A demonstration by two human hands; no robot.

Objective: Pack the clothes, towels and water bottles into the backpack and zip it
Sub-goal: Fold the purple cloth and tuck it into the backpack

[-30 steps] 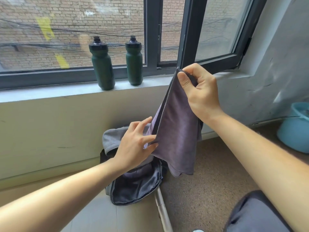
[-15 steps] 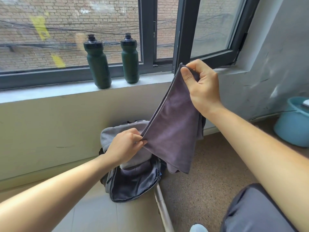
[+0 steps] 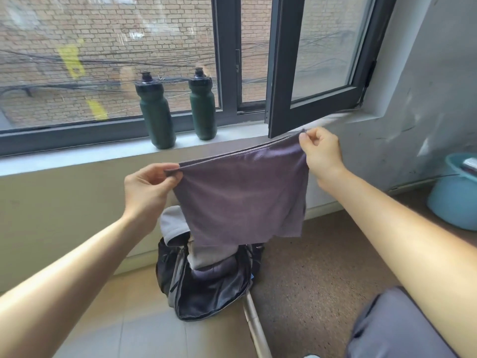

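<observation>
I hold a purple-grey towel (image 3: 242, 195) spread flat in the air, folded double along its top edge. My left hand (image 3: 148, 187) pinches its left top corner and my right hand (image 3: 321, 153) pinches the right top corner. Below it, a dark backpack (image 3: 206, 288) stands open on the floor against the wall, with folded grey clothes (image 3: 173, 223) showing inside; the towel hides part of them. Two dark green water bottles (image 3: 154, 115) (image 3: 202, 107) stand upright on the window sill.
A light blue basin (image 3: 454, 200) sits on the floor at the right. An open window sash (image 3: 309, 109) juts inward just above my right hand. A white rail (image 3: 255, 329) runs along the floor by the backpack. My grey-trousered knee (image 3: 392, 329) is at bottom right.
My left hand took the towel's lower corner and lifted it out to the left. My right hand came down, so the towel went from hanging steeply to stretched wide between both hands.
</observation>
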